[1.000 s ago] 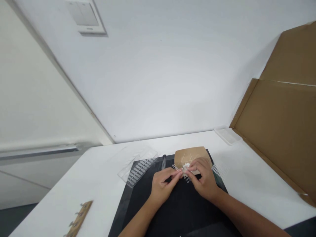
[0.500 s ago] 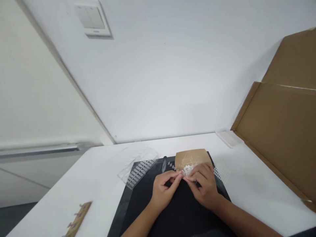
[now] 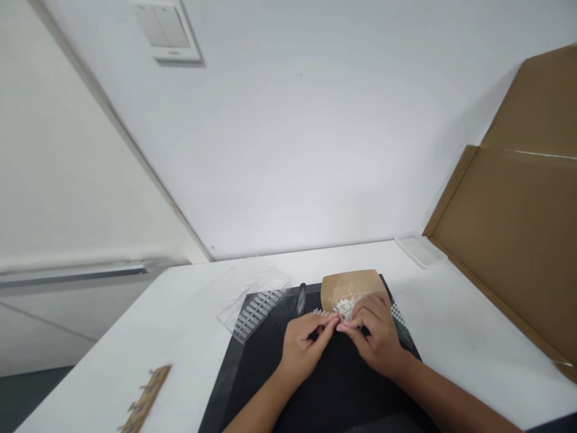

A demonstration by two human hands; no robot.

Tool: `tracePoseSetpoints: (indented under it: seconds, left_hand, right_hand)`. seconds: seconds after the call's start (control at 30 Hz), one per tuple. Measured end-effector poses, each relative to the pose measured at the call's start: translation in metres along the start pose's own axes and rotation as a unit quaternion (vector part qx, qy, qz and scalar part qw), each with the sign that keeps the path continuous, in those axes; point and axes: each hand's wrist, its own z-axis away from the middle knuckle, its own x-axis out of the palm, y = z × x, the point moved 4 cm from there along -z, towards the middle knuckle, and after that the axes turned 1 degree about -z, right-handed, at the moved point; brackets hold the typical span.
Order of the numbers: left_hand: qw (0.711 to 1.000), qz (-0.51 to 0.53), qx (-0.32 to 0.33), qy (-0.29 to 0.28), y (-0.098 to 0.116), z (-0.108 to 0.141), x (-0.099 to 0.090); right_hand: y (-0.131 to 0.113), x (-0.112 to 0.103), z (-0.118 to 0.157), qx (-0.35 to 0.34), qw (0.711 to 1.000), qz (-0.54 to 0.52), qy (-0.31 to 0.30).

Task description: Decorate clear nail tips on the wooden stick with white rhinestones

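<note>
My left hand point(image 3: 306, 343) pinches a thin whitish strip with short side prongs point(image 3: 323, 313) between thumb and forefinger. Close beside it, my right hand point(image 3: 376, 337) has its thumb and fingers pressed together near the strip's end; whatever they grip is too small to make out. Just beyond my fingertips lies a brown card tray or sheet point(image 3: 349, 281) bearing a heap of small white pieces point(image 3: 345, 307) and some thin clear sticks. The right hand covers part of it. Under both hands is a black mat point(image 3: 252, 385).
Left of the hands are clear plastic trays with rows of nail-shaped pieces point(image 3: 259, 310) and a dark slim tool point(image 3: 302, 299). A dotted sheet point(image 3: 408, 316) lies right. A wooden strip with metal hooks point(image 3: 151, 397), a shallow translucent tray point(image 3: 419, 251) and an open cardboard box point(image 3: 509, 228) surround them.
The pronged strip has turned from slanting away to lying nearly flat across, above the left fingers. Both hands stay close together, and the right fingers have shifted slightly. The view has moved a little.
</note>
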Motion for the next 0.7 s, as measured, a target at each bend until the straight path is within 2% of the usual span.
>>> tracePoseSetpoints:
  seconds: [0.3,0.5,0.7]
  left_hand:
    - [0.994,0.05,-0.095,-0.007,-0.006,0.004,0.003]
    - [0.983,0.093,-0.159,0.018,-0.013,0.005,0.003]
    - [0.974,0.122,-0.19,0.036,-0.015,0.006,0.002]
  right_hand:
    - [-0.002,-0.007,-0.004,-0.066,0.996,0.029,-0.046]
    - [0.008,-0.012,-0.003,0.006,0.999,0.043,0.015]
    - [0.019,-0.004,0.002,0.046,0.999,0.0,0.011]
